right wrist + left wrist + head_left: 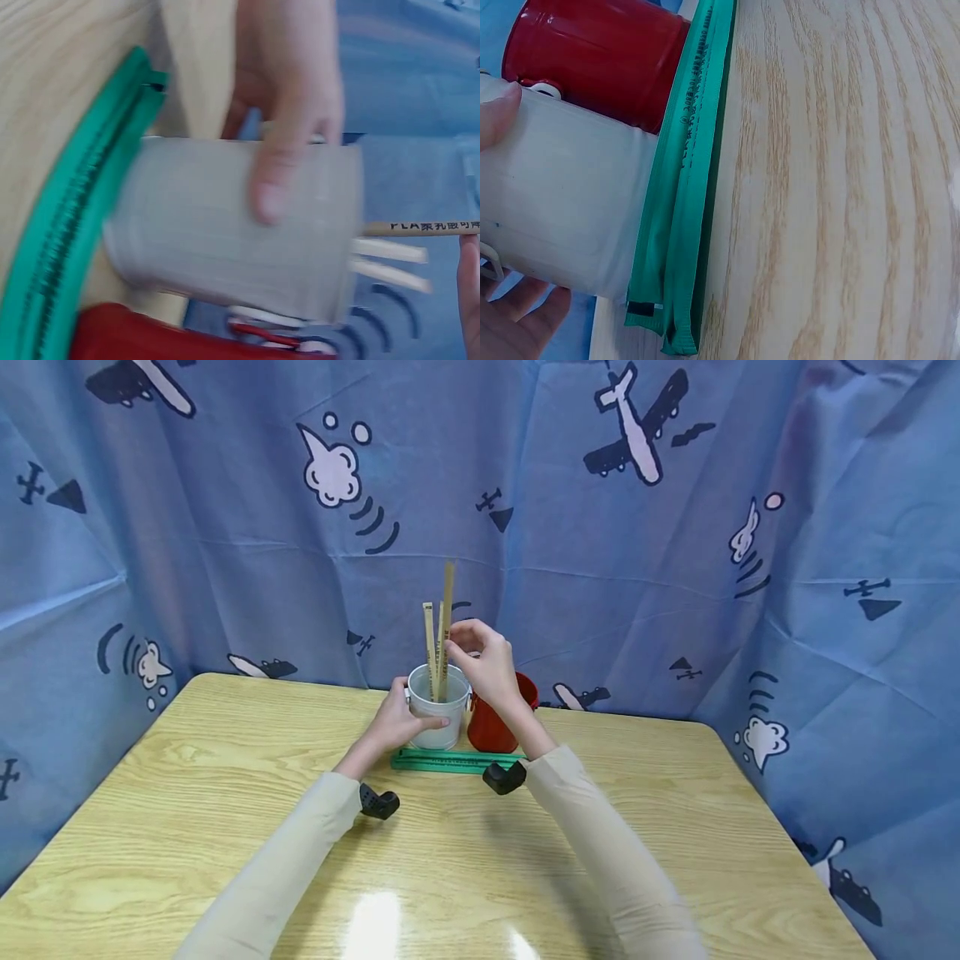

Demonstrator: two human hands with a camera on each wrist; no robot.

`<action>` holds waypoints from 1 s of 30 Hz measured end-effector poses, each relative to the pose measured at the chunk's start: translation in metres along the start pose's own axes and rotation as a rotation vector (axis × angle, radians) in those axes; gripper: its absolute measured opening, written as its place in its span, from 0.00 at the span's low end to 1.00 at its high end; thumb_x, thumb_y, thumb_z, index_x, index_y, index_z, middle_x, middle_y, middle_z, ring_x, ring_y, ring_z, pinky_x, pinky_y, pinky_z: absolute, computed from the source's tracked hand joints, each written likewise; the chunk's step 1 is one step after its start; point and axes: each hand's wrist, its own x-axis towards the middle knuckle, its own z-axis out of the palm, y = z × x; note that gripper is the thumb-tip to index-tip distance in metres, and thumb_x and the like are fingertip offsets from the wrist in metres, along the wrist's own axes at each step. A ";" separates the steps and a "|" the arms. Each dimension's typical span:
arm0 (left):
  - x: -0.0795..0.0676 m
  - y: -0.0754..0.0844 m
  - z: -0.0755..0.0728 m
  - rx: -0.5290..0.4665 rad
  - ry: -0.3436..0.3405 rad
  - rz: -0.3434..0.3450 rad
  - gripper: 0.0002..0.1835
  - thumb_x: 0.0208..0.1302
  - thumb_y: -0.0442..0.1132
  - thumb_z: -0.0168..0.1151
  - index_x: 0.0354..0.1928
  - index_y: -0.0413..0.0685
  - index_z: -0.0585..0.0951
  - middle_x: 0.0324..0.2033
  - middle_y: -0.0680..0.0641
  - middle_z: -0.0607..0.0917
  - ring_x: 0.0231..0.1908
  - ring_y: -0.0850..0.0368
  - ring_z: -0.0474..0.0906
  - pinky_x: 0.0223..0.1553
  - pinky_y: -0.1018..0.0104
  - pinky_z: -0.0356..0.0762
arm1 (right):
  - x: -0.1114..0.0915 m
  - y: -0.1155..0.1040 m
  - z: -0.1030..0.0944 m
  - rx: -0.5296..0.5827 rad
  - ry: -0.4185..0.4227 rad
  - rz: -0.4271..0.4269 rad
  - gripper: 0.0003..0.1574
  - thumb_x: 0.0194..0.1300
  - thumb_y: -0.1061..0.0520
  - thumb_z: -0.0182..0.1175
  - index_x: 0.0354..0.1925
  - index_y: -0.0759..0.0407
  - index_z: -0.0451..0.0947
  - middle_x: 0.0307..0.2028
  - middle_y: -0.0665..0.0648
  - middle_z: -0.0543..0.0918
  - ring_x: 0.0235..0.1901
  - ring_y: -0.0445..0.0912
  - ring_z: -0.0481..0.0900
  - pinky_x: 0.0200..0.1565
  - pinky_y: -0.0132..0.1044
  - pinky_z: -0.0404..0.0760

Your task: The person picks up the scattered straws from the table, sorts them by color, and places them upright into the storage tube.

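A white bucket (441, 728) stands near the table's back edge, gripped from its left side by my left hand (395, 718), with the thumb across the front. Several slim tan paper-wrapped straws stick up out of it. My right hand (486, 662) is above the rim and pinches the tallest wrapped straw (448, 589), whose lower end is inside the bucket. Printed lettering shows along this straw (427, 228) in the right wrist view. Two shorter wrapped straws (429, 631) lean beside it. In the left wrist view, my left thumb (496, 118) presses on the bucket's side.
Just right of the white bucket stands a red bucket (491, 727), partly behind my right forearm. Long green wrapped packets (442, 762) with dark print lie across the table in front of both buckets. A blue patterned curtain (420, 510) hangs close behind the wooden table (247, 760).
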 end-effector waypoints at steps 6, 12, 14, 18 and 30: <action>0.003 0.000 0.001 -0.004 -0.021 0.010 0.50 0.50 0.45 0.75 0.68 0.39 0.52 0.62 0.37 0.67 0.62 0.42 0.67 0.64 0.46 0.65 | -0.003 0.019 0.011 -0.054 -0.020 0.089 0.15 0.64 0.59 0.63 0.49 0.60 0.78 0.40 0.62 0.86 0.35 0.51 0.84 0.39 0.38 0.84; 0.000 -0.003 0.000 -0.006 -0.022 0.005 0.50 0.51 0.45 0.74 0.68 0.39 0.52 0.63 0.37 0.66 0.61 0.42 0.67 0.64 0.47 0.66 | -0.011 0.031 0.019 -0.158 -0.034 0.113 0.18 0.63 0.58 0.64 0.51 0.59 0.76 0.38 0.60 0.86 0.32 0.50 0.85 0.38 0.39 0.85; 0.000 -0.003 -0.001 -0.004 -0.022 0.007 0.50 0.51 0.45 0.74 0.68 0.39 0.52 0.63 0.37 0.66 0.61 0.42 0.67 0.64 0.46 0.66 | -0.013 0.034 0.020 -0.181 -0.033 0.108 0.19 0.62 0.59 0.65 0.51 0.60 0.76 0.36 0.60 0.86 0.30 0.50 0.84 0.37 0.39 0.85; 0.002 -0.001 -0.001 -0.012 -0.025 0.015 0.50 0.51 0.45 0.74 0.68 0.39 0.52 0.63 0.37 0.65 0.62 0.42 0.67 0.64 0.46 0.66 | -0.014 0.038 0.020 -0.200 -0.018 0.100 0.19 0.60 0.60 0.66 0.49 0.63 0.77 0.34 0.61 0.86 0.29 0.51 0.84 0.36 0.39 0.85; 0.000 -0.003 0.000 -0.047 -0.023 0.011 0.50 0.50 0.43 0.75 0.67 0.39 0.53 0.63 0.36 0.66 0.62 0.42 0.67 0.65 0.47 0.64 | -0.015 0.035 0.007 -0.200 -0.082 0.003 0.21 0.57 0.60 0.69 0.50 0.61 0.77 0.42 0.62 0.84 0.42 0.54 0.83 0.49 0.48 0.82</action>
